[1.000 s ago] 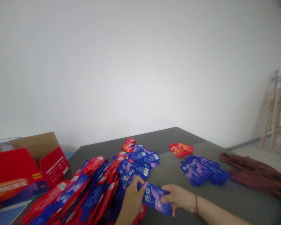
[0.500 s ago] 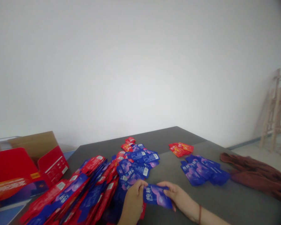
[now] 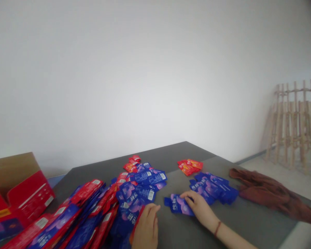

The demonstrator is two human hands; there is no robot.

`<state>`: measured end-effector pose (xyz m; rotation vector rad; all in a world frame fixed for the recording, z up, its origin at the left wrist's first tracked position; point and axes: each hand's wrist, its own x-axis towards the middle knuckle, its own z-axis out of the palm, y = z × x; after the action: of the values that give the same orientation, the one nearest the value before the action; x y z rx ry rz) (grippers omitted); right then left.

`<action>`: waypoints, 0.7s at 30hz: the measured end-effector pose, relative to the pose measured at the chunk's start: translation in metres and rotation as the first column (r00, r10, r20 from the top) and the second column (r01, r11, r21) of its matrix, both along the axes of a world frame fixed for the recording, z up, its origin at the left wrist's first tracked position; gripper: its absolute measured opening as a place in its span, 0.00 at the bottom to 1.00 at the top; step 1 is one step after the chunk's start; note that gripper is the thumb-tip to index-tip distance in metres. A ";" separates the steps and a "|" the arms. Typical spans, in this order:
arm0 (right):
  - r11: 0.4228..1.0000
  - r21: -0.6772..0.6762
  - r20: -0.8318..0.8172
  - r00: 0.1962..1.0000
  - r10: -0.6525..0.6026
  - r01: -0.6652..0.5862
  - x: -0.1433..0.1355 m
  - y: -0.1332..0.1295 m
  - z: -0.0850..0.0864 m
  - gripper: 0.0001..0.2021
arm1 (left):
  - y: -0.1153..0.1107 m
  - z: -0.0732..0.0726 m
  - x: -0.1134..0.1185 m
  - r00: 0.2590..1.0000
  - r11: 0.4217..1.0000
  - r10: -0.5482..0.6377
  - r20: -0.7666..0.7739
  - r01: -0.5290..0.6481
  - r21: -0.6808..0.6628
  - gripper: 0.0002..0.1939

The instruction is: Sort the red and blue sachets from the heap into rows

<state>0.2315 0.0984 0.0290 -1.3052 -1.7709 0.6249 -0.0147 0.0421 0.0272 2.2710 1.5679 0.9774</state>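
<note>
Blue packet (image 3: 177,204) hung or lay low at the fingertips of our right hand (image 3: 198,204), thumb and fingers pinching its right end; we could not tell whether it touched the table below. It looked thin, flat and light, and we judged it would bend easily and slip a little on its glossy face, so an edge or corner seemed the best hold, without creasing the middle.

Far left of that pinch, an open red box (image 3: 31,195) stood with a flap turned out. Nearer, a slanting heap of red and blue packets (image 3: 75,211) leaned together, beside a looser spread of packets (image 3: 142,193). Just left of the pinched one, our left hand (image 3: 147,221) lay by a red packet (image 3: 139,218); whether its fingers gripped it we could not tell. Beyond the grip sat a few orange packets (image 3: 189,167), and just to its right a fanned blue pile (image 3: 217,188). Dark table (image 3: 171,230) ran under everything, with brown cloth (image 3: 269,192) farther right. Behind rose a plain pale wall (image 3: 155,86); at far right, wooden racks (image 3: 298,121) leaned.
</note>
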 end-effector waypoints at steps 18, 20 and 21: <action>0.917 0.074 0.687 0.647 -0.331 0.391 0.051 -0.015 0.006 0.20 | 0.003 0.015 0.097 0.959 0.942 -0.205 -0.198 0.138 -0.306 0.32; 0.925 0.099 0.689 0.646 -0.330 0.367 0.057 -0.015 0.013 0.19 | 0.016 0.012 0.126 0.968 0.946 -0.184 -0.168 0.128 -0.298 0.39; 0.927 0.118 0.686 0.646 -0.335 0.355 0.062 -0.013 0.018 0.18 | 0.023 0.010 0.139 0.972 0.951 -0.174 -0.158 0.124 -0.283 0.42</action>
<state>0.2938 0.0850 0.0470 -2.0206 -1.9885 -0.1108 0.1247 0.0655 0.0376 2.2916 1.4650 0.4939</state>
